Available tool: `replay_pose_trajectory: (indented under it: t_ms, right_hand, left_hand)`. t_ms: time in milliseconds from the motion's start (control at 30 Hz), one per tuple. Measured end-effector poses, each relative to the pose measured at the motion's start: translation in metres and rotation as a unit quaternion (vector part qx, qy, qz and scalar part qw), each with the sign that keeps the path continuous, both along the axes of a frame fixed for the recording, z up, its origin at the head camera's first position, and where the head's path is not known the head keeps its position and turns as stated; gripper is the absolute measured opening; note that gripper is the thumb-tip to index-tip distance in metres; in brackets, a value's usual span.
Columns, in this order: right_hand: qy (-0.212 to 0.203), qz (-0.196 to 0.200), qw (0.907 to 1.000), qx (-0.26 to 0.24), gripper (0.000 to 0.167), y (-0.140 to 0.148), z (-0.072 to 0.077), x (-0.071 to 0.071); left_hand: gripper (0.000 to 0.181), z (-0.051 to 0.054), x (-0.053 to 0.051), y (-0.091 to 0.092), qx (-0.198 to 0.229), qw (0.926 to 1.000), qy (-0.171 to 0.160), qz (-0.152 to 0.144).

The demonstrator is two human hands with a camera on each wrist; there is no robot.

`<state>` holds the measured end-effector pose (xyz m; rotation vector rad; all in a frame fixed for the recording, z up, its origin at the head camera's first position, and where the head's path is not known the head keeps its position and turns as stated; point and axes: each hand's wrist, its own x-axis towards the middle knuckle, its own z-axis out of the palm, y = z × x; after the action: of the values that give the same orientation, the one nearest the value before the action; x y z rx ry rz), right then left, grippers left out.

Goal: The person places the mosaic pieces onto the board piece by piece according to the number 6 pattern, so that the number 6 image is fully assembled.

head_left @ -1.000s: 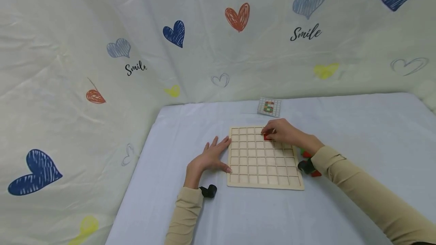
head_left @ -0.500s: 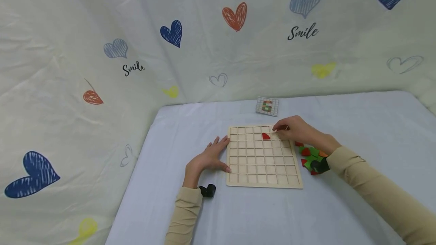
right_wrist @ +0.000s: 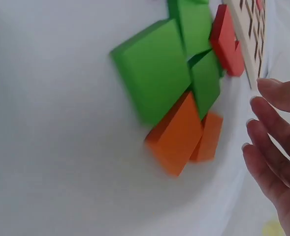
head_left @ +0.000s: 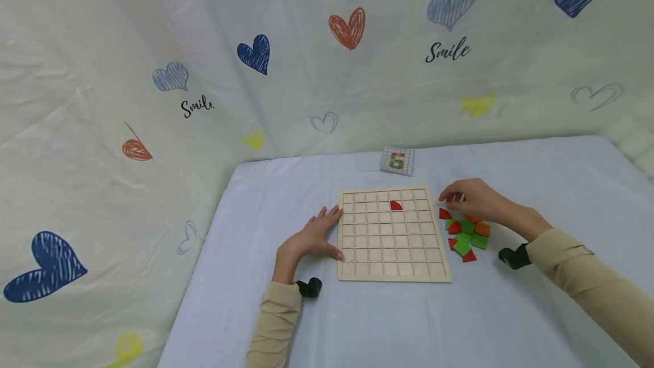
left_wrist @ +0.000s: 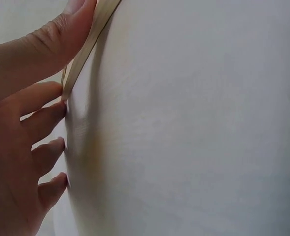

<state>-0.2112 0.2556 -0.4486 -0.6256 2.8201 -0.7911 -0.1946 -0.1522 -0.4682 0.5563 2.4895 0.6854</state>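
A wooden grid board (head_left: 378, 237) lies flat on the table. One red quarter-round tile (head_left: 395, 205) sits in a cell of its upper part. My left hand (head_left: 311, 238) rests at the board's left edge, fingers spread, thumb and fingertips touching it; the left wrist view shows the thumb (left_wrist: 61, 39) on the rim. My right hand (head_left: 475, 197) hovers above the far end of a pile of tiles, beyond the board's right edge. Its fingers are loosely bent and hold nothing. In the pile are green tiles (right_wrist: 154, 71), orange tiles (right_wrist: 179, 135) and red tiles (right_wrist: 226, 39).
A small card (head_left: 397, 161) with a coloured pattern on a grid lies behind the board. White cloth covers the table (head_left: 286, 186). A curtain (head_left: 286, 95) printed with hearts and the word Smile hangs behind. Each wrist wears a black camera (head_left: 515, 256).
My right hand has let go of the red quarter-round tile in the board and moved right, over the pile. The left hand has stayed at the board's edge. The view has shifted slightly.
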Motion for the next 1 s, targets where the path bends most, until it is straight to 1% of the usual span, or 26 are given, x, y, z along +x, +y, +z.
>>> replay_pose_trajectory:
  t_ms: [267,433,667,800,1000]
  right_hand:
    - [-0.014,-0.019,0.9997,0.006,0.018,0.028,-0.003,0.015]
    - [-0.022,-0.022,0.9995,0.010,0.020,0.039,-0.008,0.019]
    - [-0.041,-0.013,0.9986,0.030,0.014,0.043,-0.014,0.019]
    - [-0.048,-0.012,0.9981,0.037,0.014,0.043,-0.013,0.019]
    - [-0.062,-0.017,0.9972,0.040,0.014,0.042,-0.012,0.019]
  left_hand:
    - [0.114,-0.001,-0.001,-0.001,-0.008,0.9999,0.003,-0.007]
    - [0.114,-0.001,-0.001,-0.001,-0.008,1.0000,-0.001,-0.006]
    - [0.114,-0.004,0.002,-0.003,0.004,1.0000,-0.002,0.003]
    - [0.114,-0.004,0.003,-0.002,0.009,1.0000,0.000,0.003]
    - [0.114,-0.002,0.003,-0.001,0.004,1.0000,0.000,0.001]
